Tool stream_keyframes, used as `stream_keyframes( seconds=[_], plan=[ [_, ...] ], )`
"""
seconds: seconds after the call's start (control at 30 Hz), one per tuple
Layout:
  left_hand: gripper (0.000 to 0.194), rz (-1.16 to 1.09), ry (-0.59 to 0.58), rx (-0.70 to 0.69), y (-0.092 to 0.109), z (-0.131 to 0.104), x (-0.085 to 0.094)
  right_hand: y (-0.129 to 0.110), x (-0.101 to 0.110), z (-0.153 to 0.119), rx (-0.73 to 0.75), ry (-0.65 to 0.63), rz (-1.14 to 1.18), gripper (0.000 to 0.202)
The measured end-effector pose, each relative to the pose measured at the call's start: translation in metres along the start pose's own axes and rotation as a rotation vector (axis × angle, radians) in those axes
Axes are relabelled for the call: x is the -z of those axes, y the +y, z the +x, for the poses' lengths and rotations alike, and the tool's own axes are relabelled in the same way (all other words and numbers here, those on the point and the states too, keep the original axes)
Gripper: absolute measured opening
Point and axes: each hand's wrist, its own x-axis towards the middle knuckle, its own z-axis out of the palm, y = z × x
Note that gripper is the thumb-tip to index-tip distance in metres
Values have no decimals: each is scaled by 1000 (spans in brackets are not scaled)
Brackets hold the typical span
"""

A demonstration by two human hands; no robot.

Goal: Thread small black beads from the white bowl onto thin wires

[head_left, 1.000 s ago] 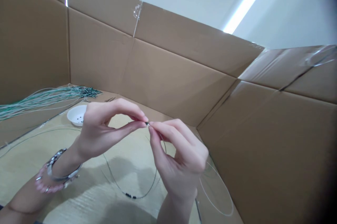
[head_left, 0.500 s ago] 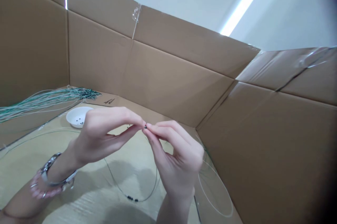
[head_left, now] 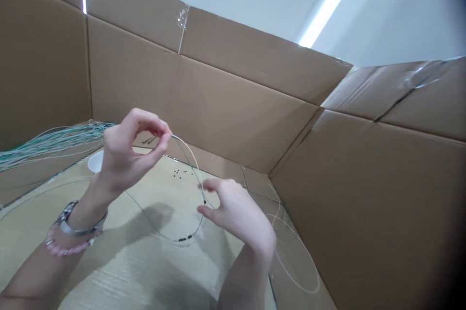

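Note:
Raised at the centre left, my left hand (head_left: 136, 147) pinches a thin white and green cord (head_left: 192, 152) between thumb and fingertips. The cord curves down from there past my right hand (head_left: 236, 213), whose thumb and fingers are apart beside it. One black bead (head_left: 205, 202) sits on the cord near my right fingertips. Lower on the loop is a group of black beads (head_left: 185, 238). Several loose black beads (head_left: 180, 173) lie on the pale table beyond my hands.
A white bowl (head_left: 95, 162) is partly hidden behind my left hand. Bundled green and white cords (head_left: 54, 140) lie at the left. Small dark metal pieces (head_left: 147, 141) lie at the back. Cardboard walls (head_left: 236, 111) surround the table (head_left: 120, 271); loose cord (head_left: 298, 242) loops at the right.
My hands have separated. The left has risen to the upper left with the cord, and the right has opened and lowered slightly. A bead held between the fingertips before now shows on the cord.

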Motion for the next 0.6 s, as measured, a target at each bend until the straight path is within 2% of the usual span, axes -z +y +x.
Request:
stream_keyframes(
  seconds=[0.07, 0.1, 0.17, 0.23, 0.33, 0.43, 0.5, 0.6],
  plan=[
    [25, -12, -136, -26, 1, -2, -5, -6, -3, 9, 89, 59, 137, 50],
    [24, -17, -206, -31, 1, -4, -9, -10, -5, 15, 145, 98, 255, 52],
    [23, -43, -275, -4, 1, -8, -18, -19, -10, 24, 206, 171, 480, 31],
    [24, -119, -249, 55, 0, -12, -26, -25, -17, 31, 199, 247, 578, 13],
    [28, -246, -179, 122, -4, -13, -33, -26, -25, 37, 147, 400, 582, 18],
    [30, -316, -182, 178, -12, -12, -38, -23, -28, 41, 119, 521, 590, 17],
    [26, -291, -318, 255, -24, -12, -43, -20, -28, 43, 127, 574, 606, 18],
    [20, -152, -661, 356, -49, -21, -55, -19, -24, 42, 156, 628, 633, 17]
  ],
)
